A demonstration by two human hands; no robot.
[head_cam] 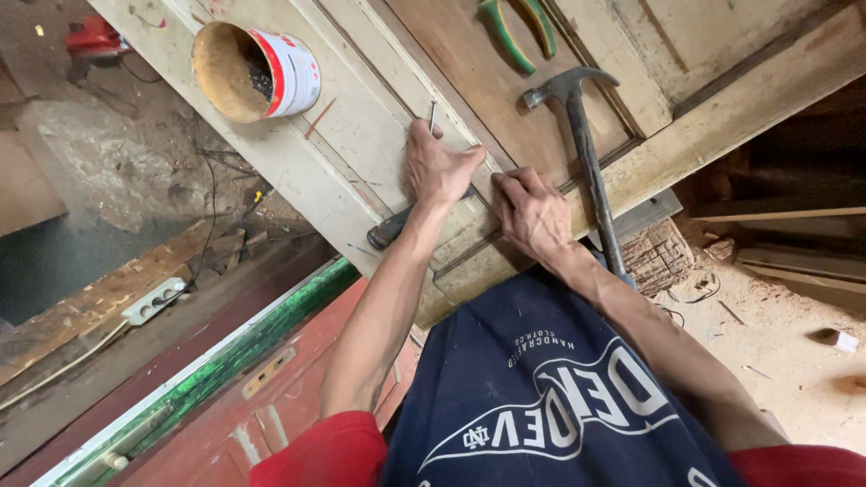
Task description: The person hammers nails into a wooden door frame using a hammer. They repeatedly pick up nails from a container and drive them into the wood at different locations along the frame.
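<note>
An old cream and brown wooden door [361, 135] lies flat in front of me. My left hand [437, 167] rests on its panel edge, fingertips pinched around a thin nail [432, 114] standing upright. A dark-handled tool [390, 229] lies under that hand and wrist. My right hand [532, 212] sits beside it with its fingers curled down against the moulding strip, holding nothing that I can see. A claw hammer [588, 153] with a dark handle lies on the door just right of my right hand.
An open tin can [257, 72] lies on its side on the door at the far left. Green-and-yellow-handled pliers [519, 32] rest at the top. A red door with a green edge [271, 361] and a white power strip [153, 300] lie lower left. Timber and sawdust cover the floor [785, 316] at right.
</note>
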